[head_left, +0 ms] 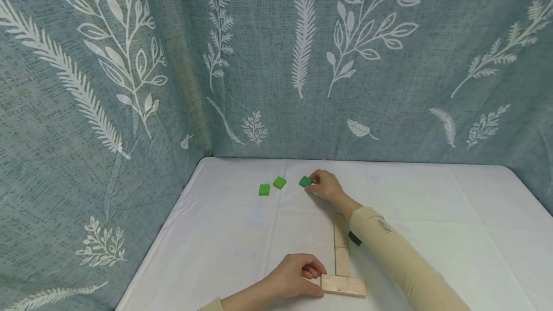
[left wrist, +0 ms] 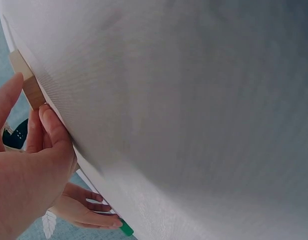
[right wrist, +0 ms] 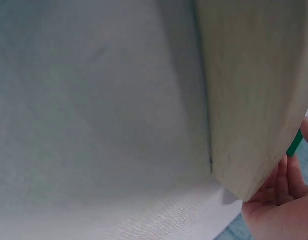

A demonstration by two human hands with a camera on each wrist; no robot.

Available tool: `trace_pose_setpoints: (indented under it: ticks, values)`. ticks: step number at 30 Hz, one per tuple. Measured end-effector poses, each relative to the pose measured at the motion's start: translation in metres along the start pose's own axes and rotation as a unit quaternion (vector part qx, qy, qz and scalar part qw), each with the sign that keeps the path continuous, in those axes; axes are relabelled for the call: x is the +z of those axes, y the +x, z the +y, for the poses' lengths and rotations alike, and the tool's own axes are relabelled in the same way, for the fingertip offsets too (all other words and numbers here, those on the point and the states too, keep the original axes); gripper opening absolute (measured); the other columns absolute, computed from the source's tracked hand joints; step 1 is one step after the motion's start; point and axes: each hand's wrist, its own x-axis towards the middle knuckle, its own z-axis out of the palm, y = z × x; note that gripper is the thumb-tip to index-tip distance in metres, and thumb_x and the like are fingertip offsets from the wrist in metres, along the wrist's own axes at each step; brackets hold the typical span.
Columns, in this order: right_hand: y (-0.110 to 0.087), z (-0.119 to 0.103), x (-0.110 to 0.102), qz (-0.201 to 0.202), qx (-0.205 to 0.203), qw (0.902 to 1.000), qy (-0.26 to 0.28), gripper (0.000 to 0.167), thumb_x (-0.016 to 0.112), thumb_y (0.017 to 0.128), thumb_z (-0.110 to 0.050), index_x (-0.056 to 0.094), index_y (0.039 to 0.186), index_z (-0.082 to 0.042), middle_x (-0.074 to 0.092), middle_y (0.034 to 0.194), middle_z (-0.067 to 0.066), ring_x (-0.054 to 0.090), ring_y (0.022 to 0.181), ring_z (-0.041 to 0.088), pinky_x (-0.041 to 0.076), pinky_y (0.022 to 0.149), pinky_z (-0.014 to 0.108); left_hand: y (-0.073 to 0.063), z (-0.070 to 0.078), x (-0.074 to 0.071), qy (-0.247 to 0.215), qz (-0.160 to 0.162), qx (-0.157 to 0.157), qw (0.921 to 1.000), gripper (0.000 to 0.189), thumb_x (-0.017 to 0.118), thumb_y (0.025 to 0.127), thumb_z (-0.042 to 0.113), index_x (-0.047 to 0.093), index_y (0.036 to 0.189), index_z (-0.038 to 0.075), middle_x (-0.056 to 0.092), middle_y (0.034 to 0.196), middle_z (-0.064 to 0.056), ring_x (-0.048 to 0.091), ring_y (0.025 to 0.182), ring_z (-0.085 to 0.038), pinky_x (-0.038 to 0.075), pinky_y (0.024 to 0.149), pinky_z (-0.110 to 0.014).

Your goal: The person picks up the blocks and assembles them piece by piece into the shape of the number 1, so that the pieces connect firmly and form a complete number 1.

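At the near side of the table, my left hand [head_left: 295, 275] holds the left end of a plain wooden block [head_left: 343, 285] lying crosswise. The left wrist view shows thumb and fingertips on either side of that block's end [left wrist: 31, 82]. Farther out, my right hand [head_left: 327, 186] pinches a dark green block [head_left: 305, 181] between thumb and fingers, at the table surface. In the right wrist view, the green block [right wrist: 294, 144] is partly hidden behind a large, close wooden block [right wrist: 253, 90]. Two lighter green blocks, one square-on [head_left: 264, 190] and one turned [head_left: 279, 183], lie to its left.
Two more wooden blocks, a nearer one [head_left: 342, 261] and a farther one [head_left: 340, 229], run in line away from the crosswise block. The right sleeve [head_left: 402, 258] passes beside them. A patterned curtain [head_left: 268, 61] hangs behind the white-covered table [head_left: 224, 224].
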Motion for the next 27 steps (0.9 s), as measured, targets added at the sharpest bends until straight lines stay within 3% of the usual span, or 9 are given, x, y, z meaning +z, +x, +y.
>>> trace_pose_setpoints:
  ticks: [9, 20, 27]
  values:
    - [-0.008, 0.004, -0.007, -0.004, -0.018, 0.9981, 0.058, 0.034, 0.077, 0.084, -0.024, 0.065, 0.105, 0.000, 0.063, 0.093, 0.008, 0.060, 0.086, 0.022, 0.051, 0.073, 0.032, -0.001, 0.003, -0.002, 0.002, -0.002, -0.003, 1.0000, 0.027, 0.083, 0.071, -0.001, 0.070, 0.094, 0.006, 0.061, 0.082, 0.006, 0.055, 0.076, -0.004, 0.048, 0.072, -0.016]
    - [-0.016, 0.011, -0.014, -0.011, 0.041, 0.9967, 0.069, 0.038, 0.073, 0.088, -0.026, 0.063, 0.117, -0.002, 0.064, 0.105, 0.009, 0.061, 0.099, 0.025, 0.051, 0.080, 0.035, -0.001, 0.003, -0.002, -0.003, -0.003, -0.007, 1.0000, 0.027, 0.083, 0.072, -0.001, 0.069, 0.095, 0.005, 0.061, 0.084, 0.004, 0.055, 0.077, -0.005, 0.049, 0.074, -0.018]
    - [-0.025, 0.015, -0.023, -0.021, 0.044, 0.9952, 0.085, 0.041, 0.072, 0.088, -0.028, 0.063, 0.119, -0.003, 0.064, 0.107, 0.009, 0.059, 0.100, 0.024, 0.051, 0.078, 0.035, 0.001, 0.002, -0.001, 0.000, -0.002, -0.008, 1.0000, 0.027, 0.083, 0.072, -0.001, 0.070, 0.095, 0.005, 0.062, 0.084, 0.004, 0.055, 0.077, -0.005, 0.049, 0.074, -0.018]
